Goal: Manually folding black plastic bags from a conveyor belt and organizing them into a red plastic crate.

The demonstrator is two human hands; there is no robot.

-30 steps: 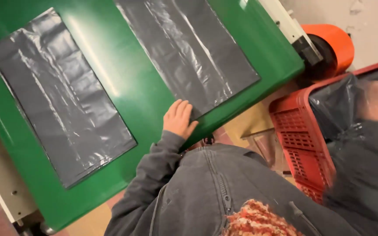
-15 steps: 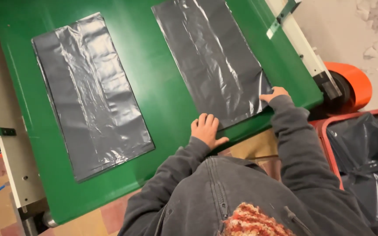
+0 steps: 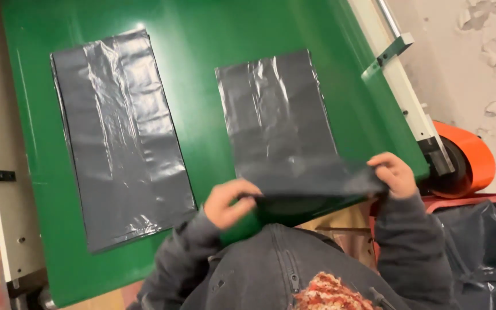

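Now both hands pinch the near edge of a flat black plastic bag, left hand and right hand closed, lifting it off the green bench; another bag lies beyond the left hand.

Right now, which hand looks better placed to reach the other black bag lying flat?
Probably the left hand: it grips the lifted bag on the side toward the flat bag; the right hand holds the far corner.

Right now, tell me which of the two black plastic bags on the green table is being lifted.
The right-hand black plastic bag: both hands pinch its near edge up, while the left-hand bag lies flat, untouched.
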